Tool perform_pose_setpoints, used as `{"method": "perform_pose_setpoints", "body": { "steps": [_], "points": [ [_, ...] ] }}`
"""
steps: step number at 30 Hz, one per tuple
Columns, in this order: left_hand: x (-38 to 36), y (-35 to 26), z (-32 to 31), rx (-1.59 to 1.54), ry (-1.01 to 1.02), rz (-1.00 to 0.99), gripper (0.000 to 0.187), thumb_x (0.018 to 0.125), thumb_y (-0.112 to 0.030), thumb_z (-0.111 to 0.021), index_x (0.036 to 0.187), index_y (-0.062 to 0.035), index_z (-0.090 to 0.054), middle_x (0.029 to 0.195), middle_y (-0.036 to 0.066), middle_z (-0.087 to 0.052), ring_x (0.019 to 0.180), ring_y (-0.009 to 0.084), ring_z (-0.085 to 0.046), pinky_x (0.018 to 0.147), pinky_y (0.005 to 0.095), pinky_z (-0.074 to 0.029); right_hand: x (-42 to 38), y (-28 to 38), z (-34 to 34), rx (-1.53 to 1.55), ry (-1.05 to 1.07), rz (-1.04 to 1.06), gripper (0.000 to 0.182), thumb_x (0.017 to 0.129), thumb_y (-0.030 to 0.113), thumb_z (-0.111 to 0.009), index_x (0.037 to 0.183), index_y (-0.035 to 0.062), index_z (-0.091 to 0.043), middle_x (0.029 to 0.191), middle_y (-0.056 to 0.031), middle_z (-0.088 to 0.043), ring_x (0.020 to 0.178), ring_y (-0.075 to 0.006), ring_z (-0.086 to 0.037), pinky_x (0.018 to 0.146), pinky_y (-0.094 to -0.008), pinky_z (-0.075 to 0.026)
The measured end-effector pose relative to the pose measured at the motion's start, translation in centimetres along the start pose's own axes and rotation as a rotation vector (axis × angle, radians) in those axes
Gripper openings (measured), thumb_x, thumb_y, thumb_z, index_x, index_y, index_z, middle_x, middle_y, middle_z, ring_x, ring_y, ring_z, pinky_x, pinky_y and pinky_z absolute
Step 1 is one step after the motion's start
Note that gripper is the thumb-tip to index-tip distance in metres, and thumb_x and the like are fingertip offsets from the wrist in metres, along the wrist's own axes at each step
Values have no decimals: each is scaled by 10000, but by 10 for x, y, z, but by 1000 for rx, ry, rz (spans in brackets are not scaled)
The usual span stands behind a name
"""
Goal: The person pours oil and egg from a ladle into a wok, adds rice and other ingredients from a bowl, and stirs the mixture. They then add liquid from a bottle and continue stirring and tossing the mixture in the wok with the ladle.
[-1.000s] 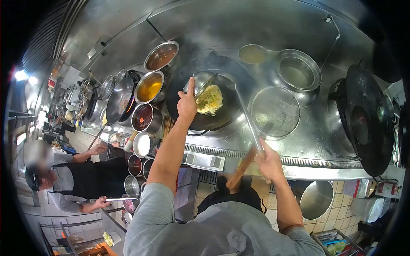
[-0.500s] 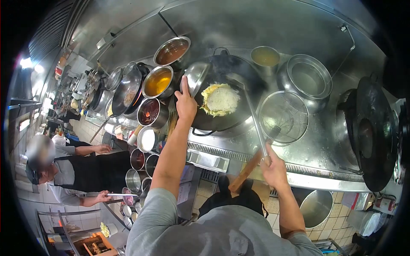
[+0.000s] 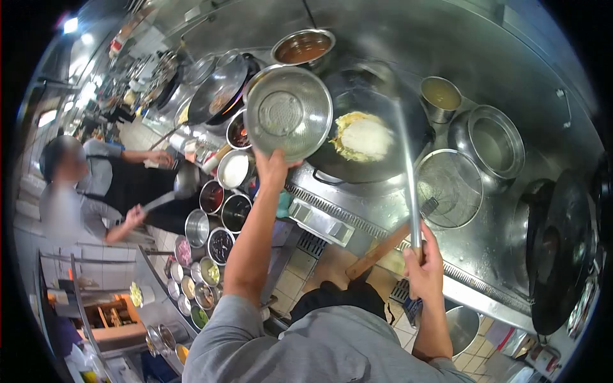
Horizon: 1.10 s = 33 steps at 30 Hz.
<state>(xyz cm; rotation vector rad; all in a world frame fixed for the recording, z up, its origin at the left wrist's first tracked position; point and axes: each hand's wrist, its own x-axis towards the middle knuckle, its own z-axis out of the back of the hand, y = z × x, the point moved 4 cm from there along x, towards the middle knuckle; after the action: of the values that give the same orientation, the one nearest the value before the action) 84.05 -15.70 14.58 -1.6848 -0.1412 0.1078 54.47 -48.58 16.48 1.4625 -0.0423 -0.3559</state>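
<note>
My left hand (image 3: 271, 171) grips the rim of a metal colander (image 3: 287, 115), its perforated inside turned toward me and empty. It hangs left of a dark wok (image 3: 329, 163), over sauce pots. White rice (image 3: 366, 137) lies on cooked egg (image 3: 348, 153) in the wok. My right hand (image 3: 424, 265) is closed around the wooden handle end of a long ladle (image 3: 408, 166). The ladle's head is blurred at the wok's far side. Near that hand, a wire strainer (image 3: 449, 188) rests on the counter, its wooden handle (image 3: 377, 252) sticking out past the front edge.
Several pots of sauces and seasonings stand on the left, including a white-filled pot (image 3: 235, 169). A pot of yellowish liquid (image 3: 440, 96) and a large pot (image 3: 495, 143) are behind. A big black wok (image 3: 568, 255) leans at right. A co-worker (image 3: 128, 185) holds a ladle (image 3: 186, 179).
The colander has moved from a tilt at the wok's edge to the left, its inside now facing me. The ladle's head has shifted to the wok's far side. The co-worker's ladle has risen.
</note>
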Motion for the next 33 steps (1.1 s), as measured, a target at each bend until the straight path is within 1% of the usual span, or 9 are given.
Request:
{"method": "perform_pose_setpoints", "body": {
  "steps": [5,8,10,12,15,17,20,26,33],
  "points": [
    [-148,8,158,741,-83,165,353,807,-135,-837,1129,-19,-751,1119,136,-735,1049,285,-712,942,441,-561,27,-2,-15,218,123,-198,558,1126,256,-448,1644,99,-314,654,-14,-489,411,-106,-459,384,-276,-424],
    [-301,51,258,-395,-629,384,514,853,-73,-557,1361,0,-560,1196,138,-685,1069,313,-702,935,476,-593,74,-45,-35,14,110,-261,577,1126,280,-463,1649,99,-300,635,-12,-478,414,-103,-451,375,-283,-408],
    [-423,62,303,-460,-811,426,452,793,-175,-563,1219,-31,-614,1158,118,-698,979,281,-709,801,391,-591,107,-51,-51,-24,128,-350,570,1118,267,-470,1654,153,-314,656,-9,-480,406,-110,-461,385,-279,-415],
    [-567,73,338,-478,-1061,434,398,760,-205,-546,1106,-26,-629,919,106,-687,608,211,-599,522,315,-457,123,-27,-66,-223,72,-267,565,1115,269,-474,1649,161,-327,657,-9,-480,401,-113,-448,370,-286,-401],
    [-767,71,332,-302,-1631,423,438,755,-251,-549,1133,-46,-633,896,87,-684,705,221,-636,533,308,-463,104,-3,-78,-94,75,-241,557,1117,289,-478,1643,170,-338,670,-10,-492,399,-103,-403,359,-284,-384],
    [-877,79,312,-611,-1671,521,339,856,-256,-585,1111,-42,-653,940,83,-674,806,216,-638,645,314,-499,85,1,-84,68,88,-311,552,1117,304,-482,1637,179,-346,681,-9,-497,403,-94,-385,356,-277,-378],
    [-915,90,297,-341,-1909,691,327,866,-254,-591,1105,-40,-654,940,80,-672,812,212,-635,658,314,-499,77,-11,-92,203,36,-525,518,1115,278,-468,1620,198,-383,687,1,-490,423,-95,-409,350,-276,-375],
    [-902,122,328,-208,-1878,781,304,885,-251,-603,1094,-37,-658,939,75,-669,823,204,-627,684,315,-499,124,15,-110,-307,88,-175,489,1119,297,-482,1590,196,-400,698,-7,-493,418,-97,-401,339,-280,-361],
    [-862,133,371,-36,-1782,859,279,908,-247,-618,1081,-34,-662,939,69,-665,837,195,-619,715,316,-498,91,-28,-80,585,197,-573,430,1106,303,-525,1524,238,-452,726,-15,-516,413,-72,-387,341,-264,-355]
  ]
}}
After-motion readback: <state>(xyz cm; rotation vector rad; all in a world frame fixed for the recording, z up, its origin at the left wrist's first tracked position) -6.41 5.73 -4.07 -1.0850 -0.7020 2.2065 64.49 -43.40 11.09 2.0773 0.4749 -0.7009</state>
